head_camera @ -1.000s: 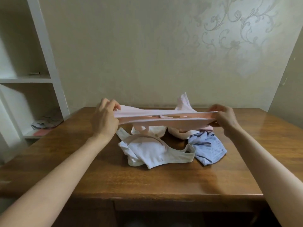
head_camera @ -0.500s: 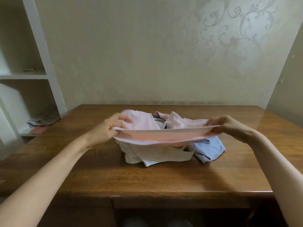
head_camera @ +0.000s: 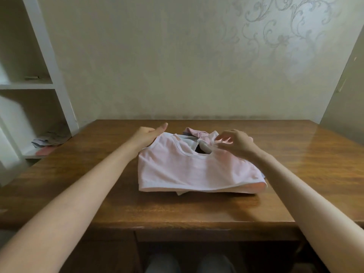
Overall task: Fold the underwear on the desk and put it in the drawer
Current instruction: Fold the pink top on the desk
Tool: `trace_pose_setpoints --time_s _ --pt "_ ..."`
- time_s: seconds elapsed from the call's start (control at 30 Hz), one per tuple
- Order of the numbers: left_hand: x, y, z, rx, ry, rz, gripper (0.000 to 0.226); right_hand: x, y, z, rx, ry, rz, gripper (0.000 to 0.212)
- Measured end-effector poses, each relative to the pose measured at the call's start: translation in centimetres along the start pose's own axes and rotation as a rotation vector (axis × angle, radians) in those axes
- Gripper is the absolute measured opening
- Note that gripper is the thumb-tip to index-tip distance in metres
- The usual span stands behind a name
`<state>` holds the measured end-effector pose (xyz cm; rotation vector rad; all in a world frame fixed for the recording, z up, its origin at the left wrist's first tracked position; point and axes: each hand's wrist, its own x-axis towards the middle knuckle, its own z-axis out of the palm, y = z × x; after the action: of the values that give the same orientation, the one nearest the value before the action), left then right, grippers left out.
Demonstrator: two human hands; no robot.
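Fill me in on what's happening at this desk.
A person is folding underwear. A pink top lies spread over the pile of other garments on the desk. The left hand rests at its far left corner, and the right hand pinches its strap on the right. Nothing looks folded yet, and no open drawer is in view.

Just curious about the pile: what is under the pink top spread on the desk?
Under the pink top a white edge pokes out in front, and pink striped cloth shows behind. The rest is covered.
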<state>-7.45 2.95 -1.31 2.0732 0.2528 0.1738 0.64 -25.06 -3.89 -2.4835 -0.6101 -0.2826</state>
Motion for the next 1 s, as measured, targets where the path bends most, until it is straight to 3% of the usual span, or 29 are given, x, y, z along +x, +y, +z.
trace_pose_setpoints --time_s 0.17,0.23,0.33,0.37,0.47,0.57,0.7,0.83,1.0 --pt "-0.1 0.4 0.7 -0.324 -0.013 -0.042 0.027 0.6 0.3 1.1 0.088 0.12 0.134 0.033" --pt "0.0 0.2 0.5 -0.398 -0.023 -0.014 0.03 0.5 0.3 1.2 0.174 0.174 0.165 0.032" --pt "-0.1 0.5 0.1 -0.513 -0.085 0.024 0.035 0.5 -0.4 1.5 0.189 0.397 -0.001 0.021" --pt "-0.1 0.8 0.0 -0.548 -0.107 0.037 0.037 0.7 -1.2 1.8 0.248 0.402 -0.063 0.019" --pt "0.2 1.4 0.1 -0.627 -0.176 0.102 0.056 0.5 -5.1 1.7 0.599 0.101 -0.091 0.012" --pt "0.4 2.1 0.3 -0.656 -0.182 0.143 0.052 1.0 -7.8 1.9 0.788 -0.124 -0.073 0.027" --pt "0.6 3.2 0.3 -0.61 -0.094 0.18 0.009 2.2 -9.6 2.5 0.785 -0.083 -0.107 0.029" --pt "0.6 4.3 -0.3 -0.606 -0.092 0.212 0.013 3.7 -10.5 2.1 0.725 0.04 -0.101 0.014" --pt "0.8 5.7 -0.1 -0.41 0.077 0.384 0.01 4.8 -11.4 1.3 0.74 -0.154 -0.149 0.014"
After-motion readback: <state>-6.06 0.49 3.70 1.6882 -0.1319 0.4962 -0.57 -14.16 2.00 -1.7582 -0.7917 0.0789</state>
